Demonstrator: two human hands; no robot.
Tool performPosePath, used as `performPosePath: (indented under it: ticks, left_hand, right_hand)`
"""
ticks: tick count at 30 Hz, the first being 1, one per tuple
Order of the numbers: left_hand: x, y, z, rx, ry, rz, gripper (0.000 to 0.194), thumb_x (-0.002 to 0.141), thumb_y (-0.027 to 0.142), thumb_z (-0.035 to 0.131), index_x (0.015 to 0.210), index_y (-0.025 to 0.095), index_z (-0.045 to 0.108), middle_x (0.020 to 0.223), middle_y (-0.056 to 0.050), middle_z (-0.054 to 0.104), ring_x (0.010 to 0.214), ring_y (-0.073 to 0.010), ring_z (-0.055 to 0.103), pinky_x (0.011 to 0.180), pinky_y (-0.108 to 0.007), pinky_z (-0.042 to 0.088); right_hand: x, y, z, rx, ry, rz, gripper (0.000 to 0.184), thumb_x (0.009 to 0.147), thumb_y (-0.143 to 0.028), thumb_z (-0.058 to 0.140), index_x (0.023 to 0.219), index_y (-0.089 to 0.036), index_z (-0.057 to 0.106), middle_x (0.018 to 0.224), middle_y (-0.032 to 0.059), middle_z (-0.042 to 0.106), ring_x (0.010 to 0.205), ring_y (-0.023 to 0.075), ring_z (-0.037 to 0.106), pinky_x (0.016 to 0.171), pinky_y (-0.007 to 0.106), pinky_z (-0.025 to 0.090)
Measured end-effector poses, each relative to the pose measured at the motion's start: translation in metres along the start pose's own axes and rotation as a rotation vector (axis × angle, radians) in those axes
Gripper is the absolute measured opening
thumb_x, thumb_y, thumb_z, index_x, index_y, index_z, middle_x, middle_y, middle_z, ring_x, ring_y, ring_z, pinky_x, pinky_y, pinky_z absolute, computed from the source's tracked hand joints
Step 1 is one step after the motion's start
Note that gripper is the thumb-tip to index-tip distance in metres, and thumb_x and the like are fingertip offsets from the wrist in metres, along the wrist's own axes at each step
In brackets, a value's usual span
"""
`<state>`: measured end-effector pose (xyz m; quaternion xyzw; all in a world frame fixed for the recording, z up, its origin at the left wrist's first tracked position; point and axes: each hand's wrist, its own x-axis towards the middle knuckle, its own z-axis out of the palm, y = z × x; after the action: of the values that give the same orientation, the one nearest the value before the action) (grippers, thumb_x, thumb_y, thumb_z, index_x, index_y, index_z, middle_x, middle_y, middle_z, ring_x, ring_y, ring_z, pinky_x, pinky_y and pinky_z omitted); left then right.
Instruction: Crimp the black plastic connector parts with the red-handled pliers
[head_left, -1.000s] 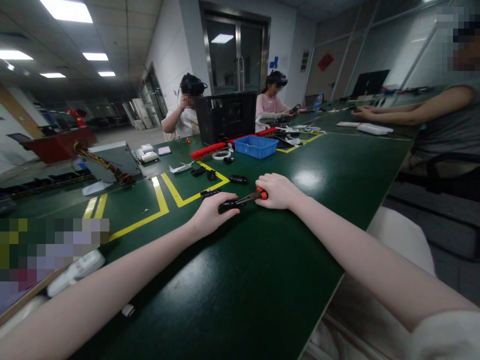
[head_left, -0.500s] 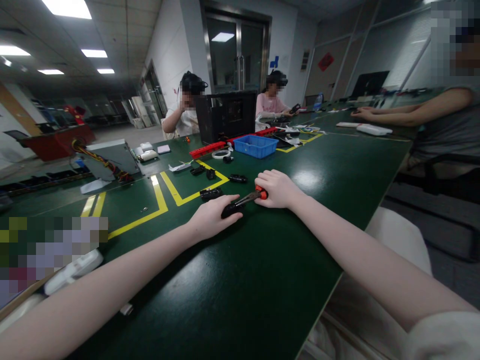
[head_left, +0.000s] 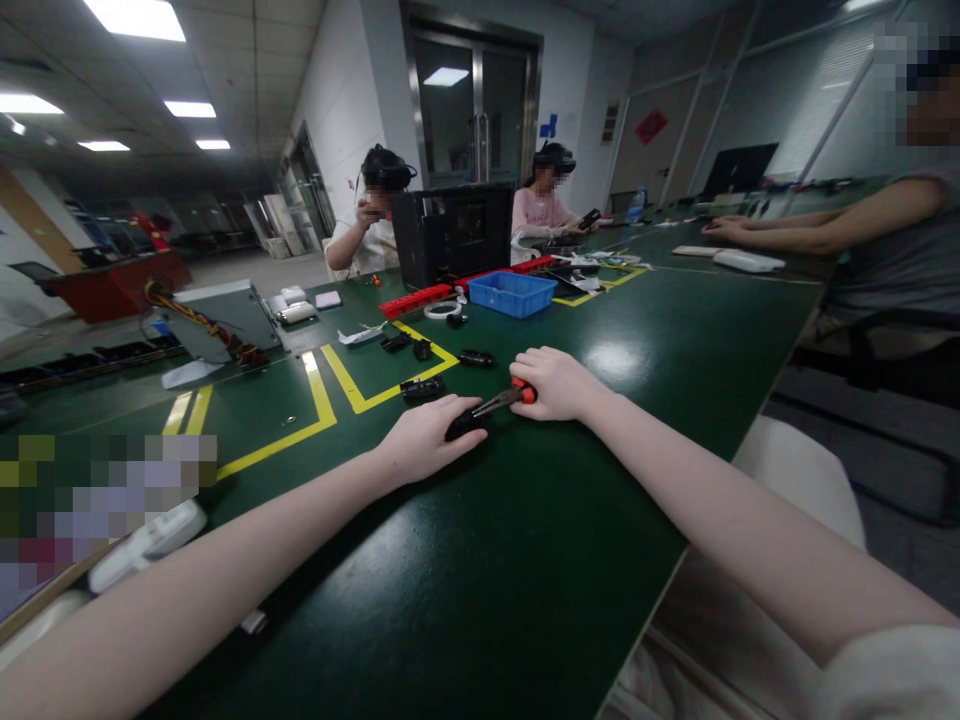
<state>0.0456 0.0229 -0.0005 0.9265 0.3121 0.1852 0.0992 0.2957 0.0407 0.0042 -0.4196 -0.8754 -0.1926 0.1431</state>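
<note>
- Head view: two bare hands meet above a dark green table point(head_left: 540, 560), near its middle.
- The left hand point(head_left: 424, 438) is curled around a small black part point(head_left: 463, 424), with its thumb along the near side; the fingers hide much of the part.
- The right hand point(head_left: 555, 385) is closed around the orange-red handles of pliers point(head_left: 501, 400), whose tips point left and reach the black part's right end.
- Just beyond the left hand lies a black piece point(head_left: 422, 388); another black piece point(head_left: 477, 358) lies farther back, right of a yellow tape corner point(head_left: 375, 402).
- A blue tray point(head_left: 512, 303) sits beyond the hands, in front of a large black case point(head_left: 459, 238) and a red strip point(head_left: 417, 301).
- To the left stands a grey metal box point(head_left: 225, 312) with bundled wires.
- Three people sit around the table.
</note>
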Motion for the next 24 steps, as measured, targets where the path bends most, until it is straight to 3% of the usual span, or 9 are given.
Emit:
performPosePath:
  ticks: [7,14,24]
  left_hand:
    - [0.0015,-0.0035,0.0029,-0.010,0.003,0.004,0.049,0.087,0.044,0.059,0.128,0.019,0.054,0.115,-0.008,0.065,0.100,-0.0241,0.063,0.088,-0.035,0.050]
    - [0.0018,-0.0025,0.0017,-0.082,-0.005,0.005,0.038,0.088,0.040,0.058,0.120,0.020,0.060,0.102,-0.007,0.067,0.088,-0.0220,0.064,0.080,-0.033,0.051]
    - [0.0015,-0.0048,0.0038,-0.071,0.015,0.009,0.045,0.090,0.042,0.056,0.127,0.017,0.056,0.102,-0.008,0.065,0.090,-0.0221,0.063,0.081,-0.033,0.049]
  right_hand:
    - [0.0010,-0.0026,-0.0011,0.012,-0.010,-0.013,0.022,0.073,-0.040,0.059,0.073,-0.018,0.054,0.078,0.0062,0.057,0.075,0.0195,0.048,0.068,0.030,0.030]
    - [0.0018,-0.0030,-0.0053,-0.014,0.023,-0.004,0.023,0.074,-0.041,0.059,0.076,-0.018,0.055,0.081,0.0072,0.058,0.076,0.0202,0.047,0.068,0.031,0.029]
    - [0.0003,-0.0032,-0.0029,-0.028,-0.036,0.012,0.023,0.073,-0.040,0.060,0.075,-0.018,0.055,0.081,0.0068,0.059,0.077,0.0201,0.049,0.069,0.030,0.030]
